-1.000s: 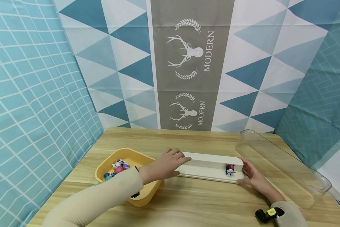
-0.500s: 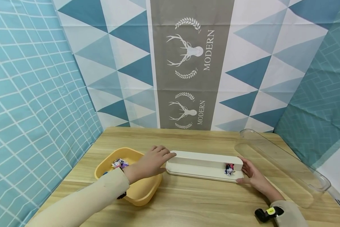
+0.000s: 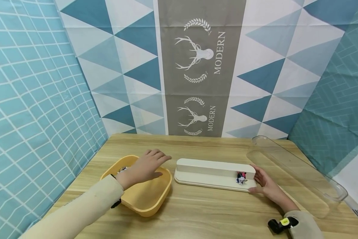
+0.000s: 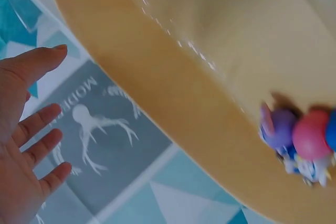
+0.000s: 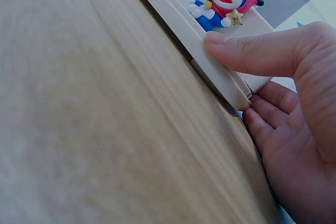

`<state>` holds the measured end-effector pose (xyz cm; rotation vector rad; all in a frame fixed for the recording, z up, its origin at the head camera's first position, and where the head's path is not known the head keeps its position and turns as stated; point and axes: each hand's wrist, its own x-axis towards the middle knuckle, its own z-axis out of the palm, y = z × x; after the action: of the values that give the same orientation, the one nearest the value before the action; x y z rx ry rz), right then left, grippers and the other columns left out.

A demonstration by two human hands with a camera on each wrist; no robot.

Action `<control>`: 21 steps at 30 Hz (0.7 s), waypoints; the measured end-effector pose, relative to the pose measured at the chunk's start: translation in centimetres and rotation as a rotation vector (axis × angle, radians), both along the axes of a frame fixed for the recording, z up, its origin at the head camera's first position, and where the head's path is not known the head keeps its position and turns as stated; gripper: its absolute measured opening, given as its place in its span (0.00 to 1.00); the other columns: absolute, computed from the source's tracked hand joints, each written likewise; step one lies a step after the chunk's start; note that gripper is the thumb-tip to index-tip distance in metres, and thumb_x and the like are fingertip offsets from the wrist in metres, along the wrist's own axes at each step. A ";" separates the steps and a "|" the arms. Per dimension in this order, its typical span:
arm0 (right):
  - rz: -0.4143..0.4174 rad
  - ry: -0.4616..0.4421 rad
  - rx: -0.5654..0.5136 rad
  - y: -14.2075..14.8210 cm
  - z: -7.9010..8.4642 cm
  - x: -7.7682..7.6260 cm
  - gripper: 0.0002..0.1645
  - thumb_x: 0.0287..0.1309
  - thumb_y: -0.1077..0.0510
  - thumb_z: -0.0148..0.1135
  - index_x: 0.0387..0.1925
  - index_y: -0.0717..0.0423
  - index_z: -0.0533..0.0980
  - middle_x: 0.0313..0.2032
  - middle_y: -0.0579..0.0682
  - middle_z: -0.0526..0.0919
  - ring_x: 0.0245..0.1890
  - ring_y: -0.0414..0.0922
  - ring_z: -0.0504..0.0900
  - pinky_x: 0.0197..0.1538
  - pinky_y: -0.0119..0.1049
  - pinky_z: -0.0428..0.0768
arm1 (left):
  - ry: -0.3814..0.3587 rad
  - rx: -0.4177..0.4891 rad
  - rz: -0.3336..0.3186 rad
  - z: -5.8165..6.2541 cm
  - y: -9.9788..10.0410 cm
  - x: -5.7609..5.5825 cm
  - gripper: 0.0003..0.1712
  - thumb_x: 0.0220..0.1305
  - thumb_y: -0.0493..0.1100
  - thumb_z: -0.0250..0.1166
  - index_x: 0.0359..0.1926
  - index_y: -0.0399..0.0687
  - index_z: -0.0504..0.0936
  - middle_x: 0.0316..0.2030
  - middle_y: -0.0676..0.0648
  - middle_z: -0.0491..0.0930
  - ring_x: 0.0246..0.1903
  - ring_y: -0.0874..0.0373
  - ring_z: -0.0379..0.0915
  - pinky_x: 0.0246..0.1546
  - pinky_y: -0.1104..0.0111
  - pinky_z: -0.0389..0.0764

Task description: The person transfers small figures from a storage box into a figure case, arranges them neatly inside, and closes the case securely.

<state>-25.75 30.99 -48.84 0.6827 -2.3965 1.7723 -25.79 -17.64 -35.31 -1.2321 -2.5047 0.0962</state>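
Note:
A long white stepped display stand (image 3: 209,172) lies on the table. Near its right end stands a small cartoon cat figurine (image 5: 226,1) in a red hood, with a star on its front. My right hand (image 3: 267,187) holds that end, thumb on the lower step and fingers round the outer side. To the left, my left hand (image 3: 144,168) hovers over a yellow plastic bin (image 3: 164,196), its fingers spread with nothing between them. In the left wrist view, several small colourful figurines (image 4: 312,135) lie inside the bin; the hand hides most of them in the head view.
A clear plastic cover (image 3: 298,172), long and rounded at its ends, lies slantwise on the right side of the wooden table (image 3: 209,219). Patterned cloth (image 3: 131,66) hangs behind the table and along its sides.
My left hand has moved left, away from the stand's left end and over the bin. The right hand stays at the stand's right end, and the figurine there has not moved.

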 end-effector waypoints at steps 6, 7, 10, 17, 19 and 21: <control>0.002 0.016 0.000 0.0 0.2 -0.1 0.59 0.43 0.73 0.74 0.71 0.77 0.48 0.65 0.64 0.63 0.58 0.19 0.64 0.58 0.15 0.62 | -0.038 0.039 0.021 1.1 -2.3 -0.7 0.37 0.54 0.42 0.77 0.63 0.39 0.74 0.53 0.41 0.78 0.56 0.42 0.70 0.56 0.46 0.71; 0.001 0.015 0.000 0.0 0.2 -0.1 0.59 0.43 0.73 0.74 0.71 0.77 0.48 0.65 0.64 0.63 0.58 0.18 0.64 0.58 0.14 0.62 | -0.037 0.035 0.028 1.2 -2.7 -0.8 0.37 0.53 0.42 0.77 0.63 0.40 0.74 0.54 0.41 0.78 0.56 0.42 0.71 0.56 0.46 0.71; -0.003 0.009 -0.001 0.0 0.2 0.0 0.59 0.43 0.73 0.74 0.71 0.77 0.48 0.66 0.63 0.63 0.58 0.18 0.64 0.58 0.14 0.62 | -0.030 0.013 0.050 1.4 -3.6 -1.1 0.36 0.52 0.43 0.78 0.62 0.40 0.75 0.53 0.41 0.78 0.56 0.42 0.71 0.57 0.45 0.71; -0.004 0.007 0.001 0.0 0.3 0.0 0.59 0.43 0.73 0.74 0.71 0.77 0.48 0.66 0.73 0.60 0.58 0.18 0.64 0.58 0.14 0.62 | -0.034 -0.075 0.042 0.8 -5.6 -1.6 0.35 0.51 0.43 0.79 0.59 0.40 0.76 0.52 0.42 0.79 0.54 0.43 0.72 0.57 0.46 0.72; -0.003 0.007 0.001 0.0 0.3 0.0 0.59 0.43 0.73 0.74 0.71 0.77 0.48 0.65 0.77 0.58 0.58 0.18 0.64 0.58 0.14 0.62 | -0.035 -0.097 0.027 0.6 -6.2 -1.7 0.34 0.50 0.43 0.79 0.57 0.41 0.77 0.51 0.42 0.79 0.53 0.43 0.73 0.55 0.47 0.73; -0.002 0.008 0.003 0.0 0.2 0.1 0.59 0.43 0.73 0.74 0.71 0.77 0.49 0.65 0.79 0.57 0.58 0.18 0.64 0.58 0.14 0.62 | -0.037 -0.119 0.018 0.3 -6.7 -1.8 0.33 0.50 0.43 0.79 0.56 0.41 0.77 0.49 0.42 0.79 0.51 0.44 0.73 0.54 0.48 0.74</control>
<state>-25.69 30.97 -48.62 0.6863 -2.3948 1.7618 -27.63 -24.30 -35.06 -1.2680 -2.5751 0.2318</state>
